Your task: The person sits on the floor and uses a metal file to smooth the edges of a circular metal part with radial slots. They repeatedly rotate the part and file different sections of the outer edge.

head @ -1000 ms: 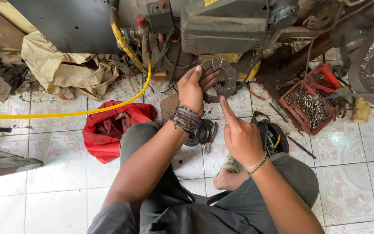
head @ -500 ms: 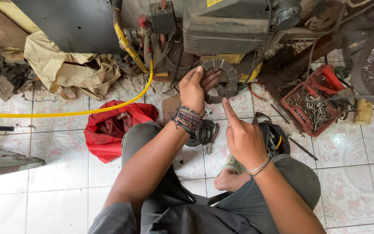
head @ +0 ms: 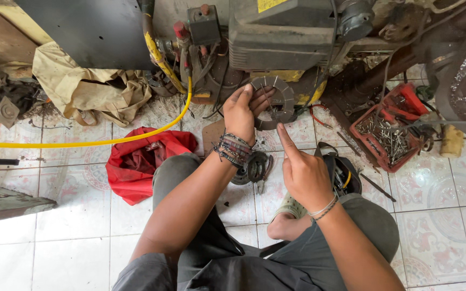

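Up by the engine, the left hand grips a slotted metal ring held upright; just below it, the right hand points its forefinger at the ring's lower edge, holding nothing.

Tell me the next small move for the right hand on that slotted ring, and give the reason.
Probably press the right hand forefinger onto the ring's lower edge and steady it. The left hand grips the grey slotted ring by its left side only, thin strips stick out of its slots, and the right fingertip sits just under the rim.
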